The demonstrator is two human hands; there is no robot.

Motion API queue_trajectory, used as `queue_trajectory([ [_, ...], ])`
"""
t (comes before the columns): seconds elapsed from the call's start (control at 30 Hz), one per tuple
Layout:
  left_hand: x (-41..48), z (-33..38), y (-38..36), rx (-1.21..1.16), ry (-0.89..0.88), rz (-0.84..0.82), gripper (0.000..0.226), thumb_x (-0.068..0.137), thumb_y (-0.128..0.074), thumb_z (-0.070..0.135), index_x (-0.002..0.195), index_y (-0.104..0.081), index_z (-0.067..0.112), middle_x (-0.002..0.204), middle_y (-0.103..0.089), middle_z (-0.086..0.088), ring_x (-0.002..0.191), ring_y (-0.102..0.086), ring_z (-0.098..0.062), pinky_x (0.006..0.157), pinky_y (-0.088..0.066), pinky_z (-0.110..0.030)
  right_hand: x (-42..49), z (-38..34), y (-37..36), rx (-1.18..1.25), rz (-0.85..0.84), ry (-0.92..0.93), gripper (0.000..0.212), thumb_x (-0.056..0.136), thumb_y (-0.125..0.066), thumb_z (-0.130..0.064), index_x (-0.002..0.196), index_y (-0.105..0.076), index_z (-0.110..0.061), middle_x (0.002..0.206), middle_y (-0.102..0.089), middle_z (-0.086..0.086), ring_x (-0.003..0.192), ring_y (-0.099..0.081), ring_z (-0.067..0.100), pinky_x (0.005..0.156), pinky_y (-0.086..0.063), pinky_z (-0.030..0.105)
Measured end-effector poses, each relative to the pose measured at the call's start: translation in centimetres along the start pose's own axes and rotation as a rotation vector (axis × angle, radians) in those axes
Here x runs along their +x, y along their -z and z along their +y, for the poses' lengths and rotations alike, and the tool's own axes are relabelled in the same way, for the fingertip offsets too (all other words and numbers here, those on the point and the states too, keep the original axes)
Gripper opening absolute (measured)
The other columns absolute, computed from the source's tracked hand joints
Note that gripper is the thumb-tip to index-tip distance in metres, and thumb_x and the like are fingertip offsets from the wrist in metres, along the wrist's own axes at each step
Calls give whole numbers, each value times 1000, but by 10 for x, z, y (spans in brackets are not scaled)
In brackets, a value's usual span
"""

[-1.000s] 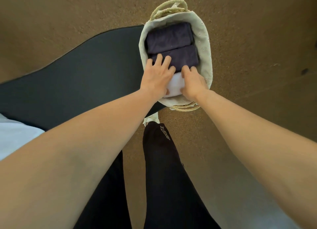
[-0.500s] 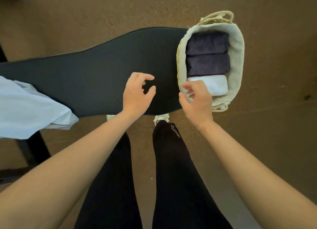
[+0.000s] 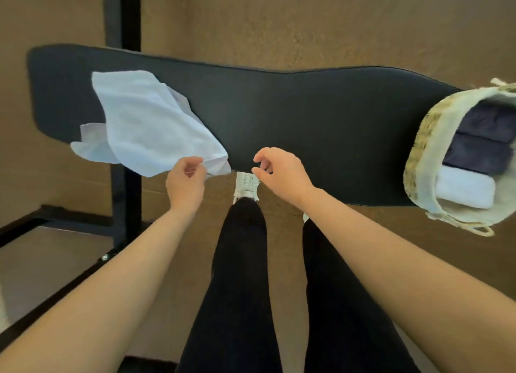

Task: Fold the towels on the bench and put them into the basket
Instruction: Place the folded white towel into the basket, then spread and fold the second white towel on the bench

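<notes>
Here, in the head view, the person stands at a long black bench point(image 3: 279, 107) and looks down over both bare forearms. A white towel point(image 3: 145, 121) lies crumpled and unfolded on the left part of the bench, and its near edge hangs a little over the front edge of the bench. The left hand point(image 3: 185, 184) is at this near edge: thumb and fingers are curled and seem to touch or pinch the cloth, but I cannot tell for sure if the grip is already closed on it. The right hand point(image 3: 282, 174) is just beside, over the front edge of the bench, with fingers half curled and nothing between them; it holds no thing.

At the right end of the bench stands the basket point(image 3: 427, 149), woven with a pale cloth lining. Inside it lie two dark folded towels point(image 3: 485, 138) side by side and one white folded towel point(image 3: 463, 190) at the near end, so much of the task looks done.

I judge that the step in hand is to take the last loose towel for folding. The next move calls for both hands on its corners, to pull it flat toward the free middle of the bench and smooth the bunched layers before the first fold.
</notes>
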State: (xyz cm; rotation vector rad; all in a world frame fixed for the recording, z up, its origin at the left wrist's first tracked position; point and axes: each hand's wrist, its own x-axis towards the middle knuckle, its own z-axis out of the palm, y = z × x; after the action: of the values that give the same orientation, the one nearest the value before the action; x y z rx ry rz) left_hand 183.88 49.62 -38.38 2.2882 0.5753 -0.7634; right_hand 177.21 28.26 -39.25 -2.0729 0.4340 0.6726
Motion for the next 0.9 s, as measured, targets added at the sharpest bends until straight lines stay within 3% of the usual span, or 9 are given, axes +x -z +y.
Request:
queue_trajectory([
  [0.1,29,-21,33,-40,102,49,14,99,-62,19,112,-67,22,107,-64,3,96,-60,-12,70,-40,-12,31,-23,-26,-89,-26,10,28,97,-68,-35,121,-63,-22,110,-61,-5,88,-63,15,82,-55,33],
  [0.23,59,-44,59,-245,388,72,6,97,-64,24,102,-64,21,107,-69,-5,102,-66,-27,81,-54,-32,62,-51,-61,-196,-43,33,38,95,-70,-32,129,-58,-20,124,-52,0,91,-61,18,84,-57,37],
  [0.3,64,-47,67,-402,535,-53,8,100,-64,25,108,-64,22,106,-71,-3,102,-68,-23,86,-56,-34,74,-60,-75,-252,-56,23,48,93,-73,-25,135,-52,-18,130,-45,2,92,-58,20,81,-57,37],
  [0.4,68,-48,77,-549,591,-284,30,100,-66,30,129,-57,24,123,-66,-4,111,-67,-26,94,-57,-40,88,-65,-94,-397,-22,-4,50,87,-73,-10,129,-48,-17,125,-41,4,94,-51,23,74,-59,41],
  [0.53,68,-52,85,-730,557,-355,31,99,-68,27,130,-61,25,134,-61,-3,120,-65,-25,102,-54,-42,99,-65,-102,-403,16,-56,32,95,-59,-8,126,-51,-15,117,-51,4,102,-51,24,81,-55,38],
  [0.67,68,-51,87,-776,477,-150,23,100,-64,14,121,-72,22,129,-67,1,120,-63,-19,97,-54,-34,105,-66,-100,-247,69,-95,10,102,-55,-22,104,-64,-17,102,-60,0,91,-58,19,84,-57,40],
  [0.77,64,-47,88,-492,292,-14,34,97,-66,5,125,-69,24,130,-65,3,120,-60,-12,108,-51,-34,106,-75,-91,-23,68,-166,10,103,-56,-22,103,-65,-17,100,-64,-2,90,-62,17,86,-58,33],
  [0.9,70,-36,90,-104,-32,55,55,93,-75,17,144,-53,24,141,-53,3,121,-53,-10,101,-48,-24,102,-93,-62,289,5,-172,7,103,-59,-19,101,-65,-16,104,-68,2,99,-66,17,88,-62,40],
])
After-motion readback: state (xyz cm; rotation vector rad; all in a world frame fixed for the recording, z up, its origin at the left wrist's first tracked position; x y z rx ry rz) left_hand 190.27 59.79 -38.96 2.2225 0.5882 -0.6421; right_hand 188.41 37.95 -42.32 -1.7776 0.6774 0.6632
